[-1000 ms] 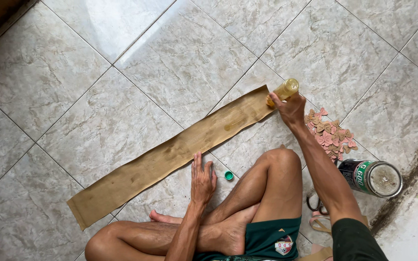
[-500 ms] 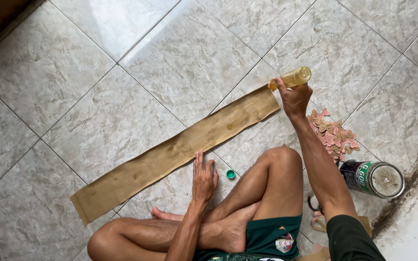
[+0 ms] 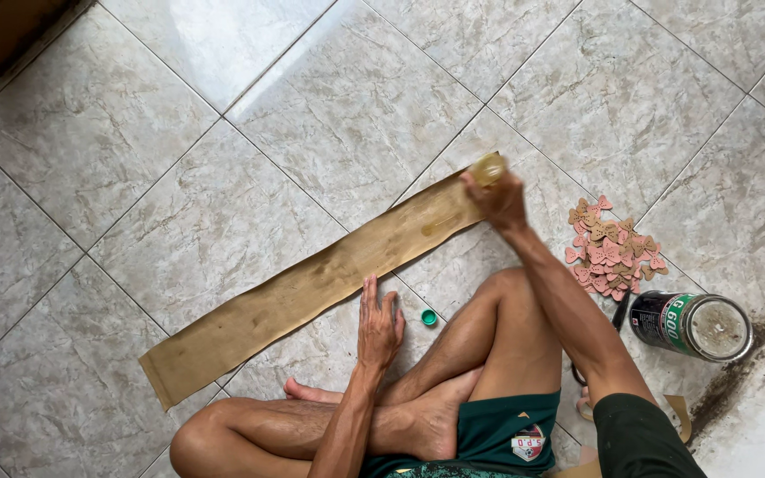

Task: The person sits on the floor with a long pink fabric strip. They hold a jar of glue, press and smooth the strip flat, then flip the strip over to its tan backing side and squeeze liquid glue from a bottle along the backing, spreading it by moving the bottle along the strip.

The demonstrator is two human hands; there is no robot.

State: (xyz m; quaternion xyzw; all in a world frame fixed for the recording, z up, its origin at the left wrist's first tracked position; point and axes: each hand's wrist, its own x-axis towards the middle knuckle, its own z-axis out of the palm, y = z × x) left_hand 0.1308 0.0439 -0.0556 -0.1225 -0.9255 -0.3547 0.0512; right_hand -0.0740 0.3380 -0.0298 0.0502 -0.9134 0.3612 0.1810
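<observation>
A: What is the right hand (image 3: 499, 200) doing?

B: It is closing around a small yellowish bottle (image 3: 489, 167), tipped down over the far right end of the long brown strip (image 3: 312, 283). The bottle is blurred, so I cannot tell whether the mouth is touching the strip.

A: And the left hand (image 3: 379, 326)?

B: It is lying flat with fingers spread and gripping nothing, pressing on the floor (image 3: 223, 177) at the strip's near edge, about the middle of its length. The fingertips are reaching that edge.

A: How far along is the work looking?

B: Early, I am judging. A pale wet streak (image 3: 440, 225) is showing on the strip just below the bottle, near the right end. Darker blotches are showing along the middle, though I cannot tell whether they are wet or only stains. The left end is looking dry. So most of the length is, by my reading, waiting for liquid.

A: Anything else lying about?

B: A small green cap (image 3: 428, 316) is sitting on the floor just right of the left hand, off the bottle. A heap of pink cut-out shapes (image 3: 611, 250) is lying right of the forearm, well apart from the strip and untouched. A tin can (image 3: 689, 326) is lying on its side beyond them.
</observation>
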